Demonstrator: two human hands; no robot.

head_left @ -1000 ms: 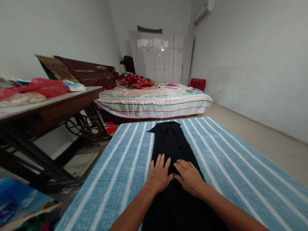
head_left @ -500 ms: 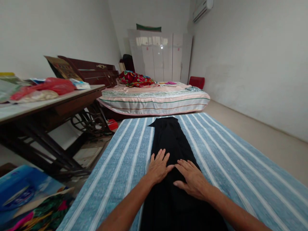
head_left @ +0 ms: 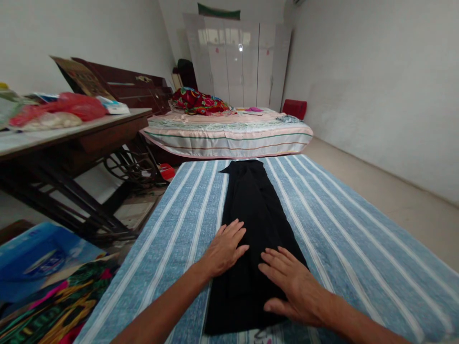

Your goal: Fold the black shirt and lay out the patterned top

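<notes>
A long black garment, folded narrow like trousers [head_left: 251,205], lies lengthwise on a blue and white striped cloth [head_left: 179,224]. A small pointed flap sticks out at its far left corner. On the garment's left edge rests my left hand [head_left: 226,248], palm down with the fingers stretched out. My right hand [head_left: 292,282] is spread over the right edge, nearer to me, its thumb apart from the fingers. Neither hand grips the fabric. The garment's near end shows between my forearms, partly covered by the right hand.
Beyond the striped surface stands a bed [head_left: 229,138] with a red floral blanket [head_left: 201,101]. At left is a sewing machine table [head_left: 132,119] holding a red plastic bag [head_left: 79,106]. A blue box [head_left: 46,258] and colourful cloth [head_left: 68,306] lie at lower left. A white wardrobe [head_left: 233,67] closes the back.
My hands have moved apart and slid nearer to me along the black garment. The camera has tipped down, so its near end now shows.
</notes>
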